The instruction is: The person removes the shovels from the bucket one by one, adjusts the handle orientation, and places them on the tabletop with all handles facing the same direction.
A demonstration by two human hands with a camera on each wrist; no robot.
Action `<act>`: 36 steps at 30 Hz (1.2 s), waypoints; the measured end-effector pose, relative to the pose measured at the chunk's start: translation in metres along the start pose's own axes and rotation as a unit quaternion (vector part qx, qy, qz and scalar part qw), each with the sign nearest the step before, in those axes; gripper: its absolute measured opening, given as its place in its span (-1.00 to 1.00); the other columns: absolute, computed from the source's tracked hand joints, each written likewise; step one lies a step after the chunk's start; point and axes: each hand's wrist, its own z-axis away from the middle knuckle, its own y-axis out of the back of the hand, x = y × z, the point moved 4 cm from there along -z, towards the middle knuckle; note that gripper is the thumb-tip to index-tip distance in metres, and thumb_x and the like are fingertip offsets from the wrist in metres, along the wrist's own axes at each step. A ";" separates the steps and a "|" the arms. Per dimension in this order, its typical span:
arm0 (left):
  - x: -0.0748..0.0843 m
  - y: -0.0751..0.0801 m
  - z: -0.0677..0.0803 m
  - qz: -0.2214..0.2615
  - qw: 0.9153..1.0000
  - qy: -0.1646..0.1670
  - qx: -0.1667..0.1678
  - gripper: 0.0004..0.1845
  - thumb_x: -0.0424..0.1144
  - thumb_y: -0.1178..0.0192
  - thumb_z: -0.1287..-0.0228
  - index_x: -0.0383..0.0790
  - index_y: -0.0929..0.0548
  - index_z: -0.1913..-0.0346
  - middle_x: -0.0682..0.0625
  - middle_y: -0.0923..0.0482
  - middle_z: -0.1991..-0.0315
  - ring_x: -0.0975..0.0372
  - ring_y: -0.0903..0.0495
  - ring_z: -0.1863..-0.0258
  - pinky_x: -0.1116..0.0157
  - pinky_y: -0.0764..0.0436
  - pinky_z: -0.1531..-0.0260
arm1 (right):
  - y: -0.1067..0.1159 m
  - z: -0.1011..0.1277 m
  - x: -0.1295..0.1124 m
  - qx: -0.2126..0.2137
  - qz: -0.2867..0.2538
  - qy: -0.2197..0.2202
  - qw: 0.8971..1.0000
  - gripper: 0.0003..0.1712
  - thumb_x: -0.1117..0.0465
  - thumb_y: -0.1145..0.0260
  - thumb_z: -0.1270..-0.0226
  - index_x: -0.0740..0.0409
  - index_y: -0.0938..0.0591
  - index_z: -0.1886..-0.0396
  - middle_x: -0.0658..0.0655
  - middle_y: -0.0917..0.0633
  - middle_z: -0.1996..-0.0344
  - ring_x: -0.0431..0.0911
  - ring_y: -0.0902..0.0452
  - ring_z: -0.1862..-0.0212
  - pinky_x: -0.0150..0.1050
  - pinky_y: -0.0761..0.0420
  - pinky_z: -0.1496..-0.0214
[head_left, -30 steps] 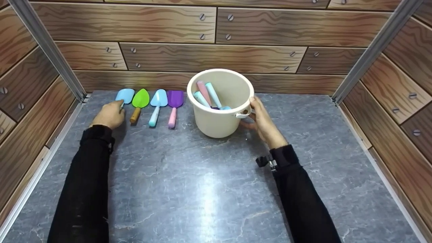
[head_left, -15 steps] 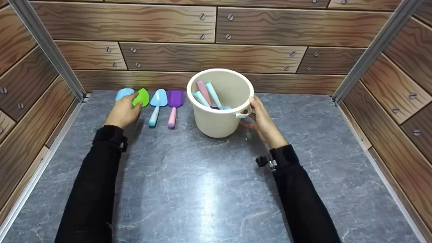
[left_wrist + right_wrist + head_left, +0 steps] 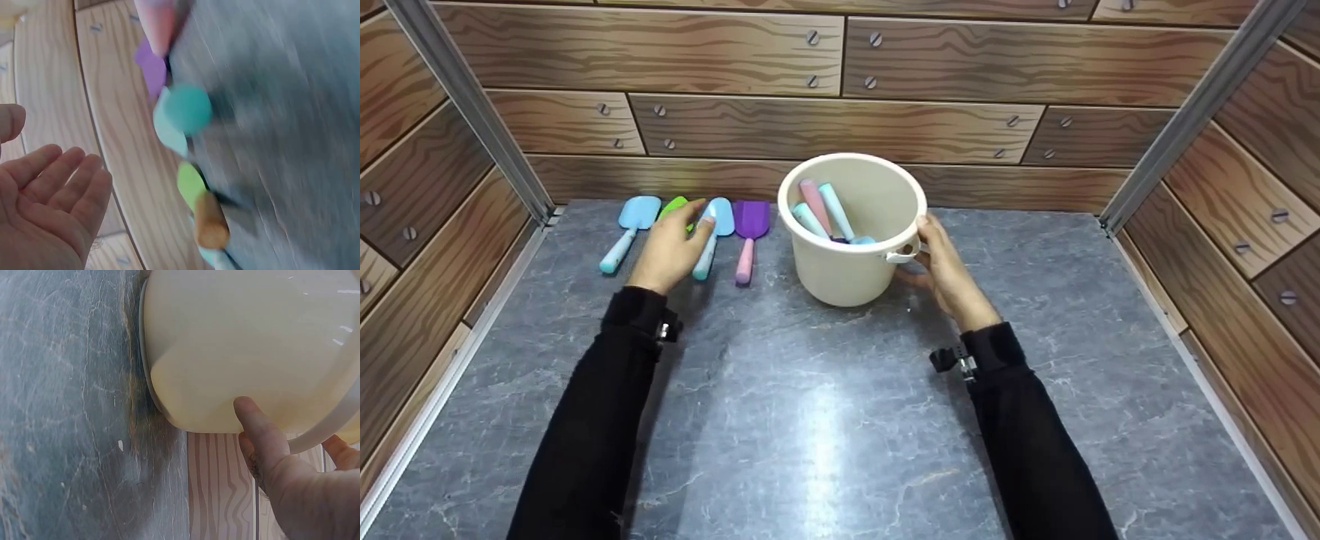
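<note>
Left hand: the left hand [image 3: 671, 247] hovers with fingers straight and relaxed, holding nothing, over the green shovel [image 3: 675, 207] and the handle of a light blue shovel [image 3: 714, 225].
Right hand: the right hand [image 3: 945, 266] rests flat on the side of the bucket [image 3: 847, 262], thumb on its wall, fingers uncurled.
Bucket: cream, upright on the grey table [image 3: 825, 420], with pink and light blue handles inside.
Shovel row: left of the bucket; a second blue shovel [image 3: 628, 225] at the far left, a purple shovel [image 3: 750, 229] nearest the bucket.

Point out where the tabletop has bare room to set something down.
Free: the wide front of the table between both sleeves, and right of the bucket. Crowded: the back-left row of shovels under the left hand.
</note>
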 end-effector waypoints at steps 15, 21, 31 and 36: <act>0.052 -0.046 0.012 0.076 0.997 -0.006 0.015 -0.36 0.05 -0.01 -0.95 -0.28 -0.48 -0.77 -0.31 -0.60 -0.67 -0.16 -0.62 -0.67 -0.11 -0.52 -0.79 | 0.000 0.001 -0.001 -0.001 0.009 -0.004 1.000 -0.16 -0.19 0.10 -0.86 0.01 -0.14 -0.94 0.31 -0.28 -0.67 0.35 -0.40 -0.73 0.53 -0.47 -0.79; 0.067 -0.060 0.016 0.112 0.993 0.011 0.044 -0.35 0.11 0.08 -0.97 -0.24 -0.52 -0.74 -0.27 -0.62 -0.66 -0.16 -0.63 -0.65 -0.12 -0.52 -0.78 | -0.001 0.000 -0.001 -0.005 0.005 -0.002 1.000 -0.17 -0.18 0.10 -0.87 0.06 -0.14 -0.91 0.40 -0.21 -0.75 0.35 -0.38 -0.75 0.55 -0.45 -0.80; 0.080 -0.087 0.020 0.284 0.957 0.056 0.023 -0.24 0.16 0.02 -0.91 -0.29 -0.34 -0.84 -0.33 -0.46 -0.76 -0.15 -0.52 -0.69 -0.20 -0.62 -0.67 | 0.000 0.001 -0.001 -0.001 0.001 -0.003 1.000 -0.19 -0.17 0.11 -0.89 0.05 -0.15 -0.91 0.28 -0.31 -0.62 0.31 -0.41 -0.71 0.55 -0.43 -0.81; 0.086 -0.099 0.021 0.313 0.948 0.052 0.023 -0.11 0.16 -0.11 -0.82 -0.33 -0.19 -0.89 -0.37 -0.27 -0.86 -0.19 -0.32 -0.87 -0.15 -0.36 -0.90 | -0.001 0.000 -0.001 -0.002 -0.002 -0.003 1.000 -0.19 -0.17 0.10 -0.89 0.07 -0.15 -0.91 0.31 -0.29 -0.66 0.32 -0.39 -0.73 0.55 -0.42 -0.81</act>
